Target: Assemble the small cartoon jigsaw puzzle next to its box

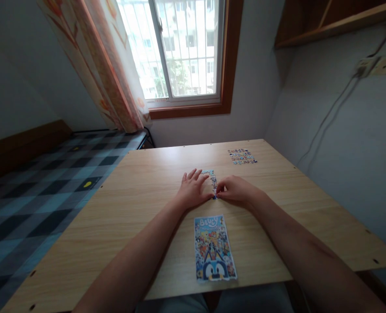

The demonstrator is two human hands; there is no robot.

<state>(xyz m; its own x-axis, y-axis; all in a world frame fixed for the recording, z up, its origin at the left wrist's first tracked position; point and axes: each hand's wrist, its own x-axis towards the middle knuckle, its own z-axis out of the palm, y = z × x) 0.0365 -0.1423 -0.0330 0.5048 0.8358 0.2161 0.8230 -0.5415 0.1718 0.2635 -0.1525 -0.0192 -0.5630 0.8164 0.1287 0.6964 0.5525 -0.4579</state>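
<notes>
My left hand (193, 188) lies flat on the wooden table (140, 204), fingers spread, covering most of a partly joined jigsaw strip (213, 179). My right hand (235, 190) rests just right of that strip, its fingertips pinched at the strip's near edge on a small piece I cannot make out. A picture card (214, 248) with a blue cartoon dog and the word "BLUEY" lies near the table's front edge, between my forearms. A patch of loose or joined puzzle pieces (242, 156) sits at the far right of the table.
The table stands against a grey wall (343, 143) on the right, under a window (182, 48) with a patterned curtain (111, 65). A bed with a checked cover (49, 182) lies to the left. A wooden shelf (330, 21) hangs top right.
</notes>
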